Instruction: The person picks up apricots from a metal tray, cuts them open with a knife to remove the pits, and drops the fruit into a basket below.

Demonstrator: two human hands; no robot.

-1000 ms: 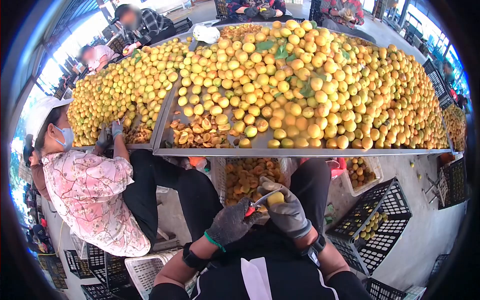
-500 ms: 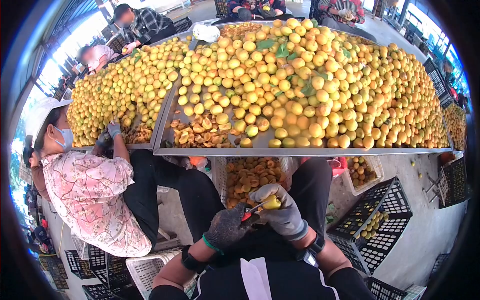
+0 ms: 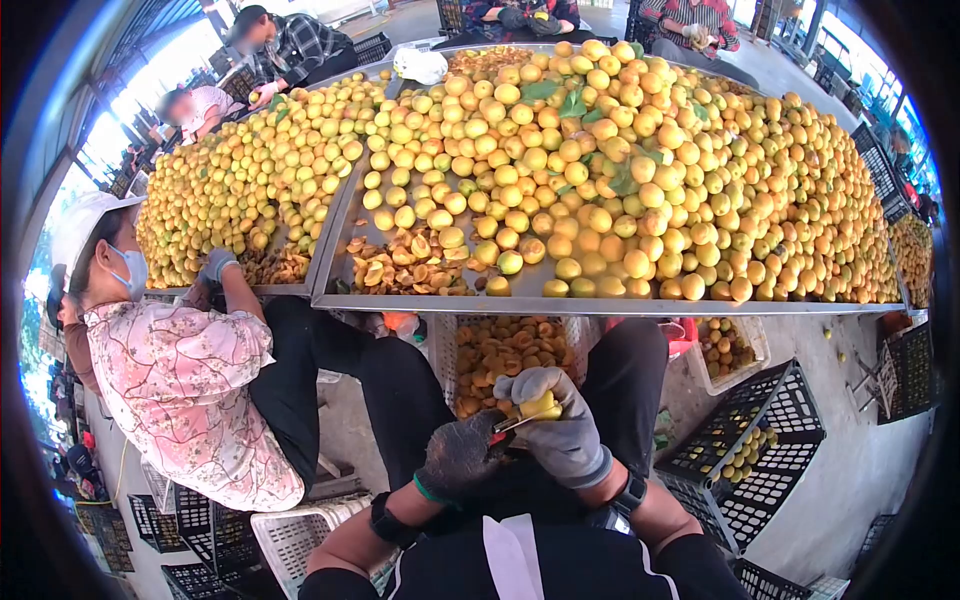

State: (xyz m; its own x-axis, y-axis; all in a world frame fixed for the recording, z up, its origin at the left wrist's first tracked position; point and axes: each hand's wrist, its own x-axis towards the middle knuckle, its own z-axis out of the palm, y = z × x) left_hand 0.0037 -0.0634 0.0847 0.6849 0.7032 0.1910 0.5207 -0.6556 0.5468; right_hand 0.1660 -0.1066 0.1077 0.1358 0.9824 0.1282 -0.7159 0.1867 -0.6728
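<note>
In its dark glove, my left hand [image 3: 458, 458] is closed around a small knife [image 3: 517, 421] with a red handle, its thin blade reaching across to the fruit. A yellow apricot [image 3: 541, 405] sits in the fingers of my right hand [image 3: 572, 440], which wears a grey glove. Both hands meet over my lap, with the blade right at the underside of the apricot. Just beyond them, between my knees, a white crate [image 3: 440, 352] holds apricot halves [image 3: 512, 350].
A metal-edged table [image 3: 600, 306] bears heaped apricots [image 3: 640, 180] and a pile of cut pieces [image 3: 410, 268]. A co-worker [image 3: 175, 385] sits close on my left. Black crates [image 3: 790, 430] stand at right, a white basket [image 3: 290, 540] at lower left. Other people work across the table.
The blade has swung lower and flatter against the apricot, and the fruit has turned in my right fingers. The co-worker's gloved hand at left has shifted slightly.
</note>
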